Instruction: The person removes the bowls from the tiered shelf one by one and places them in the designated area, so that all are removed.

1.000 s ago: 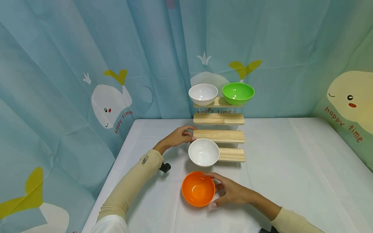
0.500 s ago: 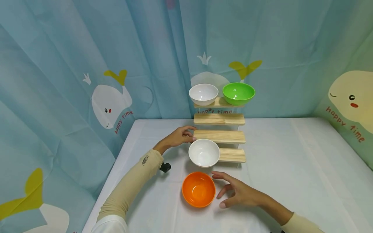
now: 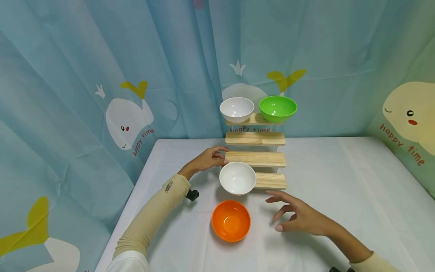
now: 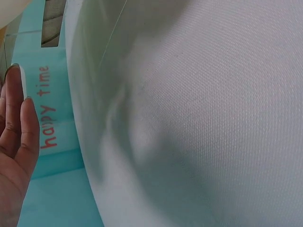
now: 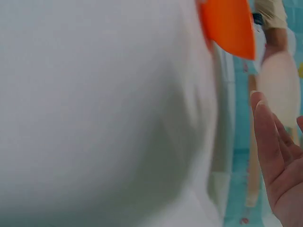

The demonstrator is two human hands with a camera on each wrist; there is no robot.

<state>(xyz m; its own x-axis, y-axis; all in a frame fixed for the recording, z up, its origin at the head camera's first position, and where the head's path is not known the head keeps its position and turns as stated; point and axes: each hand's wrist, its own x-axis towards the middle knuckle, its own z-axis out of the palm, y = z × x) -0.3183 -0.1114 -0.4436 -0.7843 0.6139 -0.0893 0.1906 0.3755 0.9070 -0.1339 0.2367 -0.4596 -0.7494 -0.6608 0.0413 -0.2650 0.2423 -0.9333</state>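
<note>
In the head view my left hand (image 3: 207, 159) is at the left end of a stepped wooden display rack (image 3: 263, 158), index finger and thumb bent about a board's end. Just in front of the thumb, a white bowl (image 3: 237, 178) sits on the rack's lowest step. An orange bowl (image 3: 231, 221) stands upright on the table before it. To the right of that bowl, my right hand (image 3: 306, 217) hovers apart from it with spread, loosely bent fingers and nothing in them. The right wrist view catches part of the orange bowl (image 5: 232, 28) and the hand's fingers (image 5: 267, 137).
On the top step stand another white bowl (image 3: 237, 110) at the left and a green bowl (image 3: 278, 109) at the right. A white cloth covers the table (image 3: 340, 181). Patterned blue curtains (image 3: 190, 68) hang behind and at the sides.
My right hand has let go of the orange bowl's rim and drawn away to the right. The bowls and my left hand have stayed where they were.
</note>
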